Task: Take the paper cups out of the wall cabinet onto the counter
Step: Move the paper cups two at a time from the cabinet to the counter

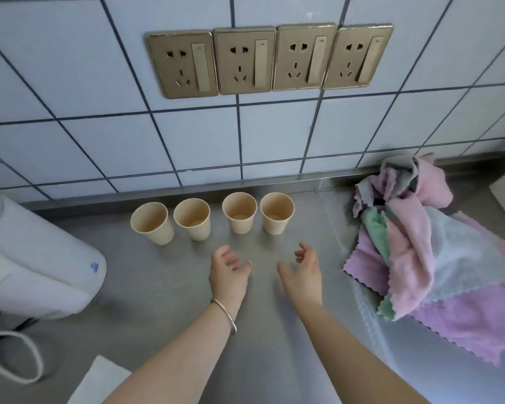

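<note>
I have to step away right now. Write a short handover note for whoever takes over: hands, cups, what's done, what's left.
Left hand: open, holds nothing, above the counter in front of the cups.
Right hand: open, no grip on anything, beside the left.
Four paper cups stand upright in a row on the counter near the tiled wall, mouths up, none stacked.
Cloths lie piled to the right, apart from the cups.
Done: four cups are on the counter.
Left: the wall cabinet is out of view, so check whether any cups remain inside.

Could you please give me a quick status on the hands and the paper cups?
Left hand and right hand open, empty. Four paper cups upright in a row on the counter. Nothing between hands and cups.
</note>
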Demonstrator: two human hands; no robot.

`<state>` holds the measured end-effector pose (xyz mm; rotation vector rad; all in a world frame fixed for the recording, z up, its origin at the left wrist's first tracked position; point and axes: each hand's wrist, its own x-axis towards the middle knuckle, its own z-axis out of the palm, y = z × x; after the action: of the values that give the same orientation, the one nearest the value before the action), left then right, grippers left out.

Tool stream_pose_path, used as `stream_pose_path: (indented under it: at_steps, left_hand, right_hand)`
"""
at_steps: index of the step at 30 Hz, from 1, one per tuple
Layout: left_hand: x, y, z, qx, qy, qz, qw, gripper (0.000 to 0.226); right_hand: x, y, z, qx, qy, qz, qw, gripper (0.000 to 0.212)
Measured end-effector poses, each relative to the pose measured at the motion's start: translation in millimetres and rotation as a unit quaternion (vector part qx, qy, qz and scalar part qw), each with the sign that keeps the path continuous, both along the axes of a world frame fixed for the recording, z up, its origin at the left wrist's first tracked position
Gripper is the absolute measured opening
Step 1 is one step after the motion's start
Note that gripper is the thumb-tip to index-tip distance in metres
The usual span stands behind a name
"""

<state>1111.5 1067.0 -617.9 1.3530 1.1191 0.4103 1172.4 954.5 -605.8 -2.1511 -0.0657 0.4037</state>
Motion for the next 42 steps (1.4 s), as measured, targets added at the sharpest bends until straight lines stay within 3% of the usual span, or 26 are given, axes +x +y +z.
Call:
stream_pose_path:
  at_steps: [7,17,20,25,28,33,42]
  left_hand:
    - [-53,-44,26,-0.004,0.006,-0.208,0.978,0.047]
    - [-112,-194,71,0.01,-0.021,-0.521,0.853,0.031]
    - [-141,-253,83,0.011,-0.036,-0.597,0.801,0.027]
    - [-214,-357,108,0.006,-0.059,-0.73,0.681,0.022]
    - [-249,-405,117,-0.002,-0.064,-0.765,0.641,0.022]
    - [-391,-517,138,-0.036,-0.068,-0.852,0.519,0.027]
    - [-617,-646,176,-0.104,-0.062,-0.934,0.335,0.031]
  right_hand:
    - [-85,-57,24,0.002,-0.016,-0.103,0.995,0.049]
    - [-213,-203,61,0.009,-0.023,-0.34,0.94,0.04]
    - [-263,-254,68,0.02,-0.027,-0.426,0.904,0.039]
    - [-371,-340,80,0.06,-0.039,-0.569,0.819,0.035]
    - [-426,-373,90,0.079,-0.04,-0.62,0.779,0.034]
    - [-581,-452,115,0.063,-0.069,-0.72,0.688,0.029]
    - [-803,-535,154,0.024,-0.097,-0.845,0.526,0.034]
